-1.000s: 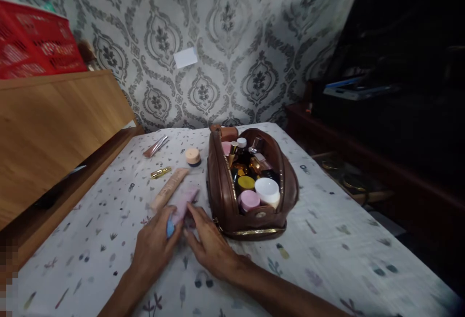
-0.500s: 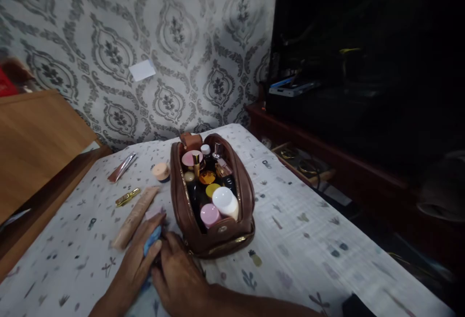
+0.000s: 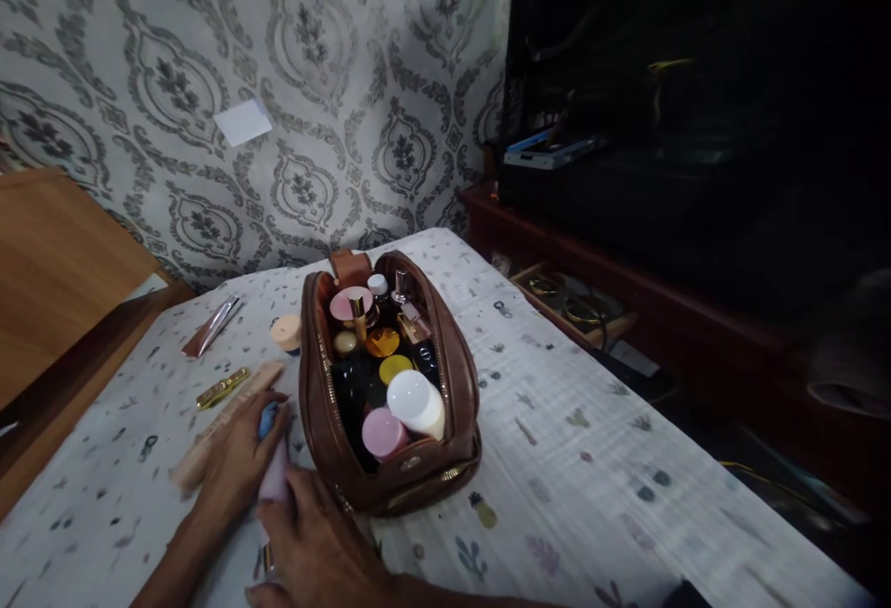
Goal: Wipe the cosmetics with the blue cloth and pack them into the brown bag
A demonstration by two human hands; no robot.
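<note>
Lengthwise at lower left, the blue-ended lilac tube [image 3: 276, 476] runs from the left hand [image 3: 240, 448] pinching its tip toward the right hand [image 3: 324, 543], hold unclear.

Brown leather bag [image 3: 321, 446], gold metal zip [image 3: 456, 474] | lilac tube [image 3: 274, 476], blue cap [image 3: 267, 419] | long beige tube [image 3: 221, 428] | plant-patterned white cloth [image 3: 577, 487]

2 hands [image 3: 237, 452] [image 3: 324, 538] curl close together, left farther forward.
</note>
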